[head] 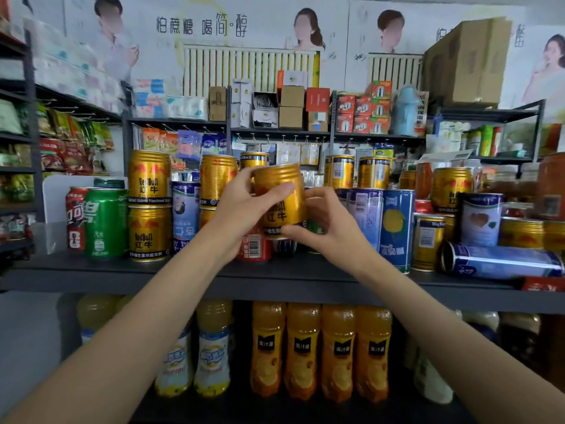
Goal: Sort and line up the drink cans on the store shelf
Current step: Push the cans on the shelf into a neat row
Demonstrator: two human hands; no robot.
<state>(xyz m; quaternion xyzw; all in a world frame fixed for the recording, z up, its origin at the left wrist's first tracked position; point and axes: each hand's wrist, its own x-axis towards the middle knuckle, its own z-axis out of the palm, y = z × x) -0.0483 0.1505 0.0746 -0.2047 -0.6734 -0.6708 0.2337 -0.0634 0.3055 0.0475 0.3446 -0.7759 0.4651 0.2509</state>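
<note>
Dark store shelf (91, 272), cans crowded; left hand (244, 206), right hand (327, 221) gripping gold can (279, 191)

Head view, person's body only. Two forearms enter from the bottom corners, both bare to the frame edge: no sleeves or cuffs seen. Left hand (241, 209): no ring, watch, band or glove seen. Right hand (330, 221), just right of the left hand: likewise unadorned. Wrists bare. Fingernails short, unpainted where visible. Rest of the body out of frame.
</note>
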